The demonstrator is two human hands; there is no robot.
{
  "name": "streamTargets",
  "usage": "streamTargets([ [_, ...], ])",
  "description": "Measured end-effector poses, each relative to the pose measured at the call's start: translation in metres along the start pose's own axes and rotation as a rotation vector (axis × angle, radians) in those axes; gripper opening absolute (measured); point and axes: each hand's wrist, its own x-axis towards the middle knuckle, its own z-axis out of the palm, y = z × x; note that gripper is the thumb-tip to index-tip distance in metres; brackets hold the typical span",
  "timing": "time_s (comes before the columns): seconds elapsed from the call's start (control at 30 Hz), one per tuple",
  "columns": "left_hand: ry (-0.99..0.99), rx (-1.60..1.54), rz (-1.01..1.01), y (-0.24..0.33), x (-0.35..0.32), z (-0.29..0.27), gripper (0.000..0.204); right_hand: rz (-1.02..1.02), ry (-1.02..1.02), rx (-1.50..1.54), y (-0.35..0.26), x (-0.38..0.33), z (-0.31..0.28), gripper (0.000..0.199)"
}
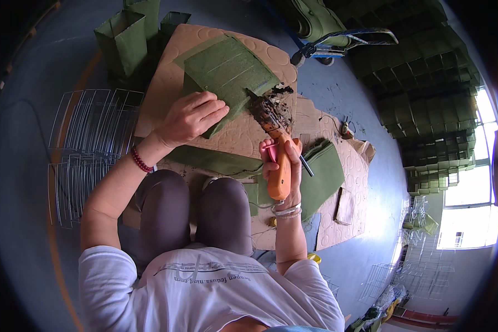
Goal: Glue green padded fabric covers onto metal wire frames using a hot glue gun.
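An orange hot glue gun [282, 171] with a pink trigger is gripped in my right hand [294, 166], one finger at the trigger. Dark, charred-looking residue [272, 113] coats its front end, which points away from me at the right edge of a green fabric panel [227, 66]. My left hand [196, 115] is closed at the panel's near edge, fingers bent together over it. Below the hands lies a long green fabric strip [216, 160]. More flat green pieces [323, 174] are piled right of the glue gun.
Brown cardboard [160, 110] covers the floor before my knees. Wire frames [94, 124] stand at left, with green fabric boxes [122, 41] behind them. A blue hand truck [321, 50] carries green material at the far side. Stacked green boxes [426, 83] line the right.
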Motion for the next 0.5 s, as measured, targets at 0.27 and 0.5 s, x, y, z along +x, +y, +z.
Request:
streamTargets([
  [0.27,0.023,0.005,-0.025,0.002,-0.005,0.003,0.022,0.012,0.001,-0.005,0.015,-0.011,0.006,0.039],
  [0.5,0.053,0.018,-0.027,0.000,-0.010,0.006,0.022,0.027,0.035,0.020,0.034,-0.022,0.016,0.036],
])
